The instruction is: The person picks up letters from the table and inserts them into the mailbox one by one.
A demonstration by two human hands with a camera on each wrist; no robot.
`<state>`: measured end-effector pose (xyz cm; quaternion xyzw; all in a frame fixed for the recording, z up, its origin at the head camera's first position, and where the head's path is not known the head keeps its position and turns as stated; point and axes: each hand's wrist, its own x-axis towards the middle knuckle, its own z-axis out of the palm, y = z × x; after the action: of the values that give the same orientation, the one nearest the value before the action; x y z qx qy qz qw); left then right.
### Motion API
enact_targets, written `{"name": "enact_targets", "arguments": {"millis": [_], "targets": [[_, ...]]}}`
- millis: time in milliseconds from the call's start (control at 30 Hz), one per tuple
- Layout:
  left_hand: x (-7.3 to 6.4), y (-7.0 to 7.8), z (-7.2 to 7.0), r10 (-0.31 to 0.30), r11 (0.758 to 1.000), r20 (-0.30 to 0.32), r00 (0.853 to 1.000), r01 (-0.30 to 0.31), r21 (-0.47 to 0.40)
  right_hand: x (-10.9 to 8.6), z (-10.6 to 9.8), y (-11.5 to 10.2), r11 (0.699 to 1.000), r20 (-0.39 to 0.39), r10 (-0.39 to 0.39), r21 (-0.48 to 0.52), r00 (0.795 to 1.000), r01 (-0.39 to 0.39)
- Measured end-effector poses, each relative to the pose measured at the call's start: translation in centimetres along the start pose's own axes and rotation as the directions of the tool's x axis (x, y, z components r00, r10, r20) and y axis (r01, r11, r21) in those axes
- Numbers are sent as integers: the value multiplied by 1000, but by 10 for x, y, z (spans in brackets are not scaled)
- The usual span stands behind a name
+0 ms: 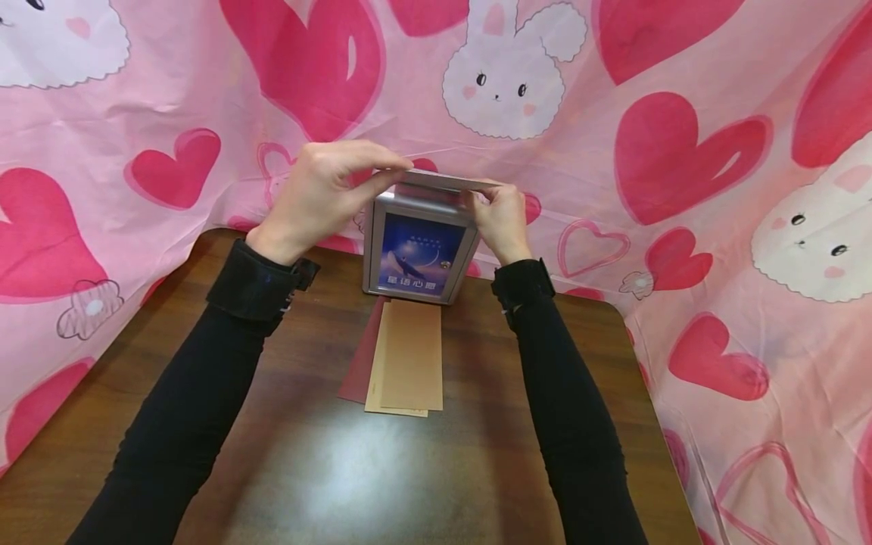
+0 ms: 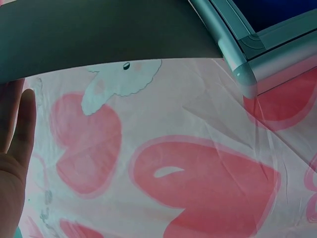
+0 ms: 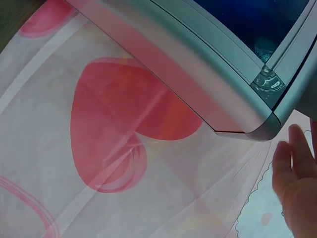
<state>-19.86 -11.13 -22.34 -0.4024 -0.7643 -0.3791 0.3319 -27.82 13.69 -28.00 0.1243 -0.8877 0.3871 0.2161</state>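
Note:
A silver-framed box (image 1: 421, 246) with a blue whale-and-moon picture and white characters on its front stands upright at the table's far side. Over its top, a thin, flat grey sheet (image 1: 446, 180) shows nearly edge-on. My left hand (image 1: 320, 193) pinches the sheet's left end between thumb and fingers. At the right end, my right hand (image 1: 502, 216) pinches it close to the box's top corner. From the left wrist, the sheet's dark underside (image 2: 99, 37) stretches from the fingers to the box edge. The right wrist view shows the box's rounded silver corner (image 3: 265, 126) near the fingers.
Tan paper strips (image 1: 412, 356) and a dark red one (image 1: 363, 363) lie overlapped on the brown wooden table (image 1: 293, 424), in front of the box. A pink cloth (image 1: 415, 98) with hearts and rabbits hangs close behind and along both sides.

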Motion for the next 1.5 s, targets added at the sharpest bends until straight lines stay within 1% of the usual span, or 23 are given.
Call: {"name": "enact_targets", "arguments": {"millis": [167, 267, 333, 433, 500, 567, 667, 733, 767, 833, 933, 967, 1033, 1167, 1267, 1400, 1500], "targets": [[2, -4, 5, -23, 1000, -32, 999, 23, 4, 1, 0, 1, 998, 9, -4, -66, 1000, 5], [6, -7, 7, -41, 999, -64, 997, 41, -3, 1, -1, 0, 997, 9, -21, -69, 1000, 22], [9, -8, 8, -52, 999, -83, 995, 52, -6, -1, -4, -3, 997, -3, -53, -53, 999, 53], [14, -10, 9, -61, 998, -104, 993, 62, 6, -5, -11, -14, 990, -46, -134, 24, 990, 136], [18, -10, 9, -77, 997, -111, 991, 80, 18, -7, -17, -26, 977, -92, -187, 88, 978, 196], [23, -11, 8, -88, 995, -119, 989, 93, 40, -10, -24, -42, 958, -154, -217, 157, 964, 241], [32, -14, 10, -93, 992, -138, 986, 103, 67, -15, -36, -73, 934, -261, -226, 214, 938, 285], [37, -18, 12, -90, 992, -150, 985, 102, 78, -14, -41, -83, 925, -322, -221, 230, 921, 302], [40, -20, 14, -79, 992, -158, 984, 93, 82, -12, -42, -85, 924, -350, -227, 218, 909, 315], [42, -25, 17, -80, 992, -164, 983, 95, 81, -6, -41, -79, 928, -384, -244, 175, 891, 329], [41, -34, 23, -96, 991, -162, 982, 109, 75, 3, -37, -64, 937, -387, -282, 84, 878, 338], [39, -38, 25, -104, 991, -157, 982, 116, 73, 4, -35, -61, 939, -377, -298, 48, 877, 340], [35, -47, 30, -137, 986, -136, 981, 149, 77, 5, -30, -53, 939, -347, -326, -10, 880, 344], [24, -65, 42, -183, 976, -94, 979, 192, 105, 7, -18, -38, 944, -281, -329, -74, 902, 321], [18, -78, 51, -209, 969, -77, 975, 217, 117, 8, -9, -28, 957, -243, -290, -85, 926, 277], [11, -88, 59, -251, 961, -58, 966, 256, 107, 7, 0, -18, 968, -210, -247, -96, 946, 232], [6, -93, 62, -285, 952, -36, 958, 287, 106, 6, 7, -14, 974, -177, -215, -116, 960, 196]]}}
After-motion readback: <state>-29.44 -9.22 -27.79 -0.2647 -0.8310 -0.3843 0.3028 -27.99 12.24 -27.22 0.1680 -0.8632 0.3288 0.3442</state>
